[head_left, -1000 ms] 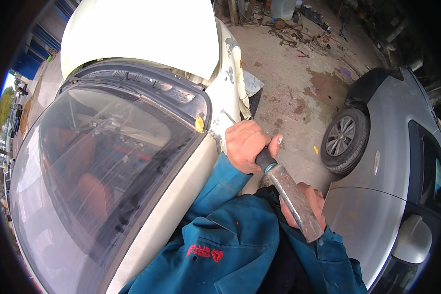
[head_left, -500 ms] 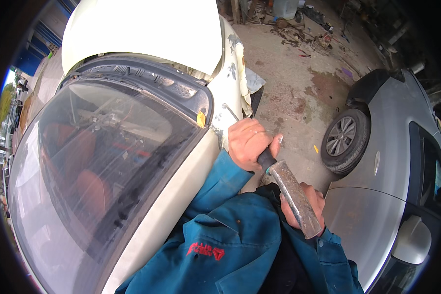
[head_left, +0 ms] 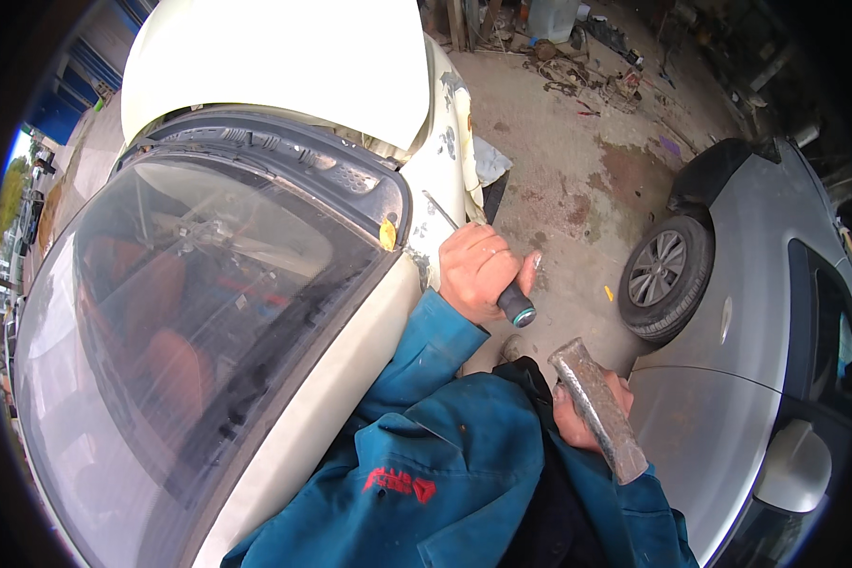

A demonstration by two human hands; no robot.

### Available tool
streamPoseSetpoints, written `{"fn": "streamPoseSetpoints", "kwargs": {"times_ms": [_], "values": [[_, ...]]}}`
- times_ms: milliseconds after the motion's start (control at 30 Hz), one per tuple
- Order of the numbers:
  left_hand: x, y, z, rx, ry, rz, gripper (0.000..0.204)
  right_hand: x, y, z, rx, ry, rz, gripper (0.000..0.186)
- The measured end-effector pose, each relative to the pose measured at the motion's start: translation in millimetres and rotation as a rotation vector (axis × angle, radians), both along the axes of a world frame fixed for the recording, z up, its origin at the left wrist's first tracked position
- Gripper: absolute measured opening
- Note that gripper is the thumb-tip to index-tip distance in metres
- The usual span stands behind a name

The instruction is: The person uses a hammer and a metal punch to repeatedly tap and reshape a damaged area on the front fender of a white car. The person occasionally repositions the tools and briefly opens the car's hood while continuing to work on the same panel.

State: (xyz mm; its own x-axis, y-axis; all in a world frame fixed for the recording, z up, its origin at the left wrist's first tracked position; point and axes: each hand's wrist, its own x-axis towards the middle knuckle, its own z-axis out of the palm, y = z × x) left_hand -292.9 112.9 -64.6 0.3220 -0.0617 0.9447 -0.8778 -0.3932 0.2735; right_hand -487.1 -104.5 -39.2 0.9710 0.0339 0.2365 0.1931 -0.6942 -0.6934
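Observation:
My left hand [head_left: 480, 268] is closed around a screwdriver with a dark handle [head_left: 517, 308], whose butt end faces back toward me. Its thin metal shaft [head_left: 442, 210] sticks out past my fingers, the tip over the scuffed cream fender [head_left: 424, 223] beside the windshield corner. Whether the tip touches the metal I cannot tell. My right hand [head_left: 570, 417] grips a hammer; its worn, rusty steel head [head_left: 600, 409] covers part of the hand, and the hammer's handle is hidden. A gap separates the hammer head from the screwdriver's butt.
The cream car's windshield [head_left: 208, 284] lies to my left, its raised hood [head_left: 275, 66] ahead. A yellow leaf [head_left: 387, 232] rests at the windshield corner. A silver car [head_left: 701, 407] with a front wheel [head_left: 667, 277] stands on my right. Clutter [head_left: 577, 71] lies on the far concrete floor.
The hammer in my right hand has moved back, down and to the right, away from the screwdriver's butt. My left hand with the screwdriver has stayed nearly in place.

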Motion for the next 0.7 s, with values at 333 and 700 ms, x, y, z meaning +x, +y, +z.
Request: {"fn": "streamPoseSetpoints", "kwargs": {"times_ms": [333, 700], "values": [[-12, -3, 4, -0.077, 0.033, -0.031, 0.032, 23, 10, 13, -0.019, -0.193, 0.186, 0.026], [-4, -22, 9, -0.037, 0.051, 0.115, 0.034, 11, 7, 3, 0.039, -0.095, 0.014, 0.027]]}}
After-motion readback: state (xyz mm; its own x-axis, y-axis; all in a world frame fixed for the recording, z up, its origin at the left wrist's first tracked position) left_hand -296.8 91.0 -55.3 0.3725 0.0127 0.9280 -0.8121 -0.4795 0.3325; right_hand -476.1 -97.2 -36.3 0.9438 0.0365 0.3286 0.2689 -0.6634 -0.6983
